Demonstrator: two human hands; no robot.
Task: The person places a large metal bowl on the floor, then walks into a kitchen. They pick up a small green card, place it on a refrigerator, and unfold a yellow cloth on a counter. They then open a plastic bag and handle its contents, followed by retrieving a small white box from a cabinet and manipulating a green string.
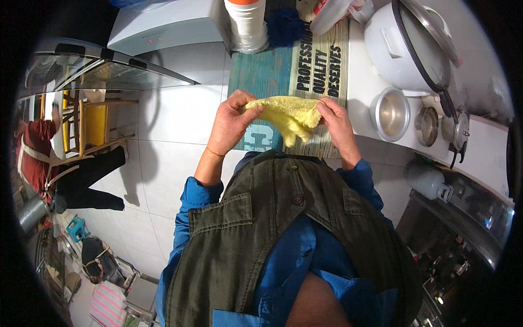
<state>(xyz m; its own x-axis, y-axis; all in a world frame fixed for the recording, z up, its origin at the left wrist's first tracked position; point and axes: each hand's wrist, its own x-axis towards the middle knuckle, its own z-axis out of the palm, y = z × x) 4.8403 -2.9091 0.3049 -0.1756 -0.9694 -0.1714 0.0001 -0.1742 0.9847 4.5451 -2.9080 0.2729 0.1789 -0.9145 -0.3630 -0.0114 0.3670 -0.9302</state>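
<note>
A limp yellow glove [288, 112] with a fuzzy, lining-like surface is stretched between my two hands, its finger-like parts hanging down. My left hand [235, 118] pinches one end of it between thumb and fingers. At the other end, my right hand [337, 122] grips the edge in the same way. Both hands are above the near part of a table with a printed wood-plank top [261, 77]. On its far part lies a dark blue fluffy bundle [285, 26], beside a stack of white cups [247, 26] in clear plastic.
A large white pot [386, 41] with a tilted lid stands on the white counter [357, 116] to the right, near a metal bowl [391, 113] and smaller pans. Below is a gas cylinder [425, 180]. Another person [41, 151] is at far left by wooden chairs [92, 122].
</note>
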